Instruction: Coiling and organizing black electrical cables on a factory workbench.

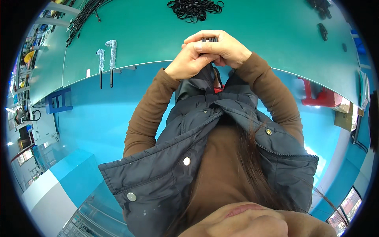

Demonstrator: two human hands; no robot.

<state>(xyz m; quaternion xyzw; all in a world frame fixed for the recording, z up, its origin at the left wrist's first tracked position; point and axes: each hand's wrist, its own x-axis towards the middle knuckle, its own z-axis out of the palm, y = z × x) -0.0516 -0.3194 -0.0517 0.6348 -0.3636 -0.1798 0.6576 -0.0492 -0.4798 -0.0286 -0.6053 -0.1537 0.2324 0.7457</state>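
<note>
Both my hands meet at the front edge of the green table, fingers closed and overlapping. Between them is a black ridged bundle (209, 40), of which only a short piece shows; its kind is hard to make out. My left hand (187, 62) wraps its lower side, and my right hand (227, 48) covers it from above and the right. Beyond the hands lies a heap of black loops (195, 10), like rubber bands or ties.
Two film-wrapped tools (112, 59) with black shafts overhang the table (150, 39) edge at left. Long black cables (83, 19) lie at the far left, small black parts (322, 31) at the far right. A blue stool (59, 100) and a red stool (318, 94) stand below.
</note>
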